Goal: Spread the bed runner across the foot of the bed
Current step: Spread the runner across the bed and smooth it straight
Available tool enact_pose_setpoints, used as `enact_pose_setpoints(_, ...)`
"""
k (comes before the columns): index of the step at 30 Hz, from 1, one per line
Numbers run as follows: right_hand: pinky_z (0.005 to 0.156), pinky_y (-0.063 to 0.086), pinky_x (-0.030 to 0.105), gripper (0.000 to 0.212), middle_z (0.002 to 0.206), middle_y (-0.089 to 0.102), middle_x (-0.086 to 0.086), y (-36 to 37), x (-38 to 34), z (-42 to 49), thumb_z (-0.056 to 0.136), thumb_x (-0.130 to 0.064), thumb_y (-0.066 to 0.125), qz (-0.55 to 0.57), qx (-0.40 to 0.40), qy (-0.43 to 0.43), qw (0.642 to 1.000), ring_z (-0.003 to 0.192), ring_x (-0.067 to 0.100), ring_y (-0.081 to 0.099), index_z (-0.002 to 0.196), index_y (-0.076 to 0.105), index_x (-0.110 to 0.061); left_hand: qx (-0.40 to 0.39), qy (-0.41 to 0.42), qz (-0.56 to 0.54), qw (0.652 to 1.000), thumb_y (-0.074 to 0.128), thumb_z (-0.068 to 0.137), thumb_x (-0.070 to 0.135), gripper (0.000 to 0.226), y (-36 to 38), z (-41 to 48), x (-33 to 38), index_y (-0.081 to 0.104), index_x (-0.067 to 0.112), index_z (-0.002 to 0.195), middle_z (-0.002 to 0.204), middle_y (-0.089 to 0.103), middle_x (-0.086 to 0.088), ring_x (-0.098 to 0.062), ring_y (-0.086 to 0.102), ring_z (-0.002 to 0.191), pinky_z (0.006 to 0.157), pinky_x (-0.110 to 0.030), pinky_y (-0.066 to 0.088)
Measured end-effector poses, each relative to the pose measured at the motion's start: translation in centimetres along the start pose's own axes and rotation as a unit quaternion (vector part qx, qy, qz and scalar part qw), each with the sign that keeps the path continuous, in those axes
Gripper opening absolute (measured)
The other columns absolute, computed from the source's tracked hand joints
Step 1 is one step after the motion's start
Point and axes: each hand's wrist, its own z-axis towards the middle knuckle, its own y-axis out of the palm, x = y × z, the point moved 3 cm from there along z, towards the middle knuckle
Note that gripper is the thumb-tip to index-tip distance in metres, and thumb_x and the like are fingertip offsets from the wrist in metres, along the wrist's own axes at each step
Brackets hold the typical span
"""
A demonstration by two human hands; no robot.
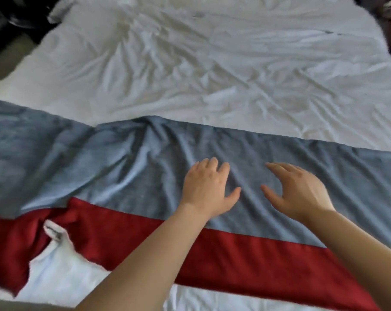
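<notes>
Across the foot of the bed: long two-tone fabric bed runner [279,167], a grey-blue strip on the far side and a deep red strip [234,265] on the near side, reaching from the left edge of the head view to the right edge.
Runner, lie: slanted in the view, far edge straight on the right half, rumpled into folds left of centre.
Runner, near left corner: red strip bunched and uneven; a patch of white cloth [60,272] shows there, and I cannot tell whether it lies over or under the red.
Bed cover: wide white creased fabric sheet [212,63], filling the bed beyond the runner and showing again in a narrow strip below the red edge.
Left hand [209,189]: palm down on the grey-blue strip near the middle, fingers together pointing away, thumb spread to the right, gripping nothing.
Right hand [300,191]: just beside the left hand, apart from it, over the grey-blue strip; fingers straight and pointing left, thumb held apart, holding nothing; blurred, so contact with the cloth is uncertain.
Forearms: both bare, crossing the red strip from the lower edge.
Surroundings: dark furniture [10,14] and pale floor [8,55] at upper left, both blurred.
</notes>
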Motion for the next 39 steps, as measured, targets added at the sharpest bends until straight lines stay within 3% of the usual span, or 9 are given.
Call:
enact_pose_setpoints(5,0.091,0.046,0.036,0.059,0.136,0.055,-0.002,0.3,-5.5,5.2,0.088,-0.054,0.049,0.037,-0.019,-0.045,0.998,0.123,0.022,0.052,0.136,0.051,-0.020,-0.003,-0.047,0.011,0.999,0.033,0.077,0.062,0.065,-0.5,0.4,-5.7,0.064,0.014,0.108,0.094,0.063,-0.006,-0.025,0.061,0.087,0.075,-0.037,0.049)
enact_pose_setpoints(9,0.091,0.045,0.034,0.069,0.134,0.056,-0.001,1.1,-9.3,7.8,0.081,-0.059,0.038,0.058,-0.034,-0.078,0.995,0.122,0.022,0.052,0.137,0.050,-0.020,0.009,-0.075,0.025,0.997,0.035,0.078,0.062,0.066,-0.9,0.3,-9.3,0.062,0.014,0.114,0.103,0.064,-0.008,-0.026,0.061,0.094,0.078,-0.039,0.051)
enact_pose_setpoints(14,0.091,0.043,0.034,0.057,0.131,0.056,-0.002,2.1,-13.7,10.1,0.089,-0.054,0.048,0.060,-0.057,-0.119,0.989,0.121,0.022,0.051,0.137,0.047,-0.022,0.018,-0.094,0.053,0.994,0.035,0.079,0.062,0.065,-1.8,-0.5,-14.0,0.061,0.015,0.116,0.099,0.064,-0.004,-0.024,0.062,0.090,0.074,-0.037,0.049)
enact_pose_setpoints(21,0.082,0.046,0.033,0.052,0.122,0.058,-0.002,3.2,-19.8,12.5,0.090,-0.054,0.045,0.048,-0.076,-0.149,0.985,0.113,0.022,0.053,0.128,0.052,-0.019,0.006,-0.126,0.063,0.990,0.029,0.080,0.063,0.064,-2.6,-1.5,-20.9,0.060,0.018,0.112,0.100,0.063,-0.002,-0.023,0.062,0.092,0.071,-0.036,0.051)
enact_pose_setpoints(28,0.089,0.043,0.035,0.053,0.129,0.055,-0.001,5.4,-25.8,15.7,0.092,-0.052,0.043,0.063,-0.096,-0.130,0.985,0.119,0.022,0.050,0.134,0.049,-0.021,-0.031,-0.101,0.070,0.992,0.029,0.078,0.062,0.061,-2.1,0.5,-27.4,0.060,0.017,0.105,0.094,0.061,-0.003,-0.026,0.061,0.088,0.073,-0.037,0.047)
enact_pose_setpoints(30,0.088,0.045,0.036,0.051,0.130,0.055,0.000,6.2,-27.4,17.1,0.094,-0.051,0.041,0.062,-0.109,-0.114,0.985,0.118,0.023,0.051,0.134,0.048,-0.020,-0.031,-0.087,0.065,0.994,0.035,0.082,0.052,0.054,-2.2,2.1,-29.5,0.062,0.013,0.106,0.095,0.063,-0.008,-0.031,0.062,0.086,0.069,-0.038,0.048)
enact_pose_setpoints(33,0.082,0.047,0.037,0.044,0.125,0.057,0.002,7.4,-29.6,19.4,0.097,-0.045,0.038,0.059,-0.117,-0.078,0.988,0.113,0.025,0.054,0.129,0.050,-0.018,-0.032,-0.072,0.069,0.995,0.054,0.082,0.017,0.026,-2.3,4.2,-33.0,0.061,0.010,0.106,0.093,0.063,-0.011,-0.034,0.061,0.083,0.063,-0.039,0.047)
enact_pose_setpoints(35,0.076,0.045,0.036,0.039,0.119,0.058,0.003,8.4,-31.0,21.0,0.099,-0.041,0.036,0.057,-0.115,-0.044,0.991,0.108,0.026,0.055,0.125,0.052,-0.017,-0.051,-0.061,0.085,0.993,0.054,0.076,0.000,0.036,-1.9,5.1,-35.7,0.058,0.012,0.110,0.096,0.061,-0.009,-0.031,0.058,0.084,0.061,-0.037,0.042)
enact_pose_setpoints(39,0.066,0.040,0.031,0.031,0.121,0.057,0.003,10.7,-33.8,24.2,0.099,-0.023,0.038,0.042,-0.118,-0.027,0.992,0.110,0.025,0.053,0.127,0.050,-0.019,-0.087,-0.035,0.115,0.989,0.051,0.075,-0.004,0.043,-1.2,6.5,-41.5,0.051,0.016,0.113,0.103,0.057,-0.004,-0.025,0.055,0.089,0.060,-0.033,0.036)
